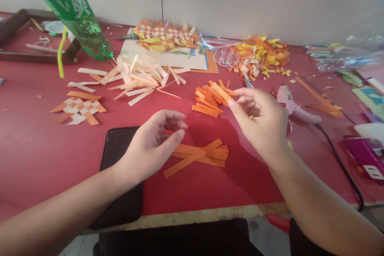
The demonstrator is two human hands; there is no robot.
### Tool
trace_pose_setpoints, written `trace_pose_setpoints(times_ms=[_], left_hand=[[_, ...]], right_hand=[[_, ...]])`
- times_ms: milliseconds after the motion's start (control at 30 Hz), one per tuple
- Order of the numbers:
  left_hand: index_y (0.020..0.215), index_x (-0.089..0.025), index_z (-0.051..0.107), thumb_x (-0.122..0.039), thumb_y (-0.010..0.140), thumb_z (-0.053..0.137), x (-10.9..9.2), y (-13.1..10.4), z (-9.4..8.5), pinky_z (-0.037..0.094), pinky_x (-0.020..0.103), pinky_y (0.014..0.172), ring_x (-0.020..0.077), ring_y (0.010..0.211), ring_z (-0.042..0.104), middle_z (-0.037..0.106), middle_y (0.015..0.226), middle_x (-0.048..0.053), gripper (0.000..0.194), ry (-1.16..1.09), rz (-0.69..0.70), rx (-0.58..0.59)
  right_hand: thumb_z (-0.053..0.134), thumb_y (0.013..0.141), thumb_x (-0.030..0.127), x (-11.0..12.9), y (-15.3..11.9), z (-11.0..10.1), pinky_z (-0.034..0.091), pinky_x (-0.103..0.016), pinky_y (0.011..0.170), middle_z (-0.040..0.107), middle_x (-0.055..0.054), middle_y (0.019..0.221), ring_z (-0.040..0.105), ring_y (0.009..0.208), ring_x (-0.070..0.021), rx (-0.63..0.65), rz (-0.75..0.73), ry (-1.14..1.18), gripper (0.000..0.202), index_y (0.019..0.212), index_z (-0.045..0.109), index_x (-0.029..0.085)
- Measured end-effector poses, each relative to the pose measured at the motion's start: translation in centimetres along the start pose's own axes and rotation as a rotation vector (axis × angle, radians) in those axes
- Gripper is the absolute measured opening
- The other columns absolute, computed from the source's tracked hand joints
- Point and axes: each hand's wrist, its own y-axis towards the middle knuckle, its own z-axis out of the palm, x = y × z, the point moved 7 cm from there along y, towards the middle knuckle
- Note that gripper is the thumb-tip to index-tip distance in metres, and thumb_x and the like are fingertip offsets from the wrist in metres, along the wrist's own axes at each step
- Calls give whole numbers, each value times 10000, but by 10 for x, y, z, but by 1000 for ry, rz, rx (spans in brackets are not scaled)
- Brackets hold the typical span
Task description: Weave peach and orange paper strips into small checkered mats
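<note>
Between thumb and forefinger, my right hand (261, 116) pinches an orange paper strip (221, 93) by one end. Beneath that strip lies a small heap of short orange strips (207, 104). My left hand (156, 140) hovers with its fingers curved and apart, holding nothing. Just right of it on the table, several long orange strips (217, 153) lie loosely crossed, partly hidden by the hand. To the left sits a woven orange and cream paper fish (80, 108). A spread of cream paper strips (144, 74) lies beyond my left hand.
A black phone (123, 148) lies under my left forearm. Farther right are a pink glue gun (295, 106) with a black cable and a purple device (361, 154). A green bottle (75, 12), finished woven pieces (168, 34) and paper scraps (264, 54) stand along the back.
</note>
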Motion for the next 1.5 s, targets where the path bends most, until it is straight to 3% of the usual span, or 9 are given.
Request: trace_pose_setpoints(times_ms=[167, 367, 467, 600, 833, 1033, 1133, 1333, 1500], left_hand=[[1092, -214, 593, -259, 935, 628, -2, 1, -1, 555, 236, 769, 151, 977, 626, 664, 1025, 36, 167, -7, 8, -5], [1093, -209, 606, -257, 931, 623, -3, 1, -1, 552, 250, 777, 172, 991, 651, 680, 1020, 50, 169, 11, 6, -3], [1081, -204, 606, -271, 932, 622, -3, 0, 1, 557, 256, 784, 174, 985, 666, 689, 1013, 50, 165, 24, -6, 11], [1074, -207, 617, -337, 941, 621, -4, -3, 5, 555, 256, 807, 173, 979, 686, 707, 1018, 49, 187, 85, -23, 58], [1072, -229, 645, -418, 876, 708, -6, -5, 9, 561, 265, 796, 169, 913, 705, 731, 1018, 34, 279, 195, 23, 120], [967, -219, 662, -363, 856, 733, -7, -2, -1, 568, 283, 809, 177, 917, 690, 716, 945, 31, 195, 174, 72, -28], [963, -222, 672, -374, 854, 732, -4, -2, -3, 570, 284, 778, 189, 920, 693, 717, 946, 38, 196, 177, 44, -45], [996, -212, 660, -360, 828, 763, -5, 1, -5, 556, 256, 722, 163, 834, 692, 704, 926, 28, 247, 102, 32, -69], [1067, -214, 622, -343, 818, 781, -6, 3, -5, 543, 206, 638, 132, 718, 698, 705, 772, -15, 322, -25, -54, -51]], right_hand=[[658, 884, 221, 18, -1, -2, 448, -317, 589, 549, -8, 717, 540, 624, -163, 76, -168, -59, 61, 931, 690, 244], [745, 859, 335, 48, -29, 34, 487, -321, 722, 620, -50, 897, 592, 831, -193, 761, -386, 178, 153, 901, 667, 211], [744, 865, 323, 47, -40, 45, 486, -343, 819, 603, -70, 976, 577, 932, -210, 927, -381, 158, 163, 860, 653, 188], [692, 910, 284, 47, -39, 45, 474, -330, 826, 598, -64, 964, 564, 933, -196, 935, -345, 198, 131, 833, 658, 183], [626, 947, 194, 46, -28, 36, 491, -299, 731, 652, -52, 899, 598, 854, -168, 787, -337, 275, 140, 973, 763, 207], [677, 910, 205, 44, -21, 28, 500, -279, 647, 724, -13, 850, 628, 718, -139, 650, -232, 403, 155, 1044, 741, 253], [659, 900, 169, 46, -21, 25, 504, -257, 635, 740, -1, 852, 644, 705, -125, 697, -188, 479, 144, 988, 734, 254], [551, 903, 91, 54, -32, 26, 540, -255, 644, 780, -25, 970, 705, 749, -136, 955, -167, 685, 297, 1076, 735, 246], [725, 858, 165, 55, -32, 30, 508, -235, 585, 758, -16, 818, 677, 674, -121, 930, -154, 786, 90, 925, 748, 220]])
